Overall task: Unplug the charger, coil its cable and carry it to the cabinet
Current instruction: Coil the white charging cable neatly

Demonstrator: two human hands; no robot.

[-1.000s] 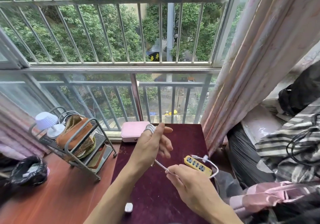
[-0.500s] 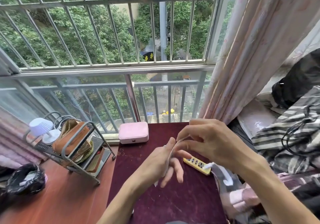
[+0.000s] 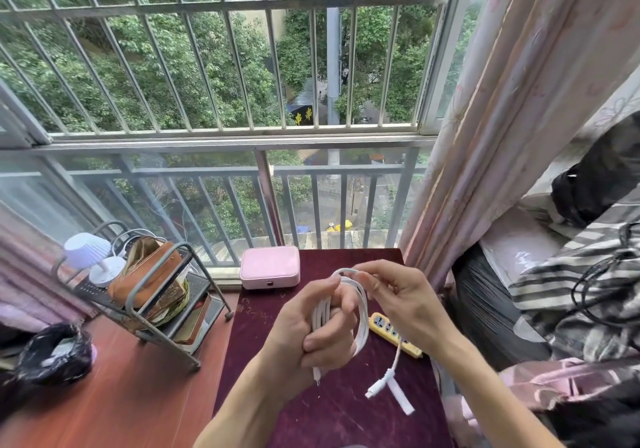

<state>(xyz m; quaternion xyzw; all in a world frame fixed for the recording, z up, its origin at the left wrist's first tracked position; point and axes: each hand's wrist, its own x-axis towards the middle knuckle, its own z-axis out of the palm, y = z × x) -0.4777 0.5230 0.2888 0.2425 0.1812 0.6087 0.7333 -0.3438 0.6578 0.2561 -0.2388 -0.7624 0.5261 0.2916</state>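
Around the left hand loops the cable.

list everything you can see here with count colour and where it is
table: 1, maroon, centre
charger cable: 1, white, coiled, held above the table, one end dangling
power strip: 1, yellow, on the table
box: 1, pink, table's far edge
rack: 1, grey, left
lamp: 1, white, on the rack
bag: 1, brown, in the rack
bin bag: 1, black, far left
curtain: 1, pink, right
left hand: 1, gripping the coil
right hand: 1, pinching the top loop
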